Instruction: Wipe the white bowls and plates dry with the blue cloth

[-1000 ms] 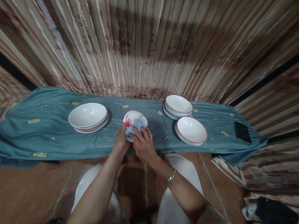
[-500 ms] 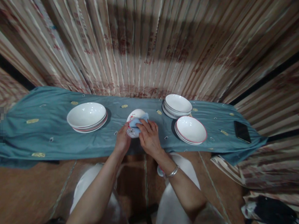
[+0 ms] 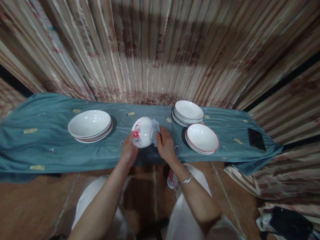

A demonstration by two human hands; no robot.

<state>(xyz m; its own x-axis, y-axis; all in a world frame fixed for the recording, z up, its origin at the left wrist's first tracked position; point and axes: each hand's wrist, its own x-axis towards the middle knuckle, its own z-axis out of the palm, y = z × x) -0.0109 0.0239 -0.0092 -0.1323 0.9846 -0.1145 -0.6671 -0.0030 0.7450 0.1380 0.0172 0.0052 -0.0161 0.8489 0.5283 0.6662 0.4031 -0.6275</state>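
Observation:
A white bowl with a red flower print is tilted up in front of me, its outer side showing. My left hand is closed on its left edge. In my right hand is a light blue cloth, pinched and pressed against the bowl's right side, by its foot. The fingertips behind the bowl are hidden. To the right stands a stack of red-rimmed bowls, with a stack of dark-rimmed bowls behind it. Larger white bowls are stacked on the left.
The long table bears a teal patterned cloth. A black phone lies at its right end. Pleated curtains hang right behind the table. A dark bag is on the floor at lower right.
The bowl has turned so its flower print and outer side show more. My right hand has shifted the cloth from across the bowl to its right side.

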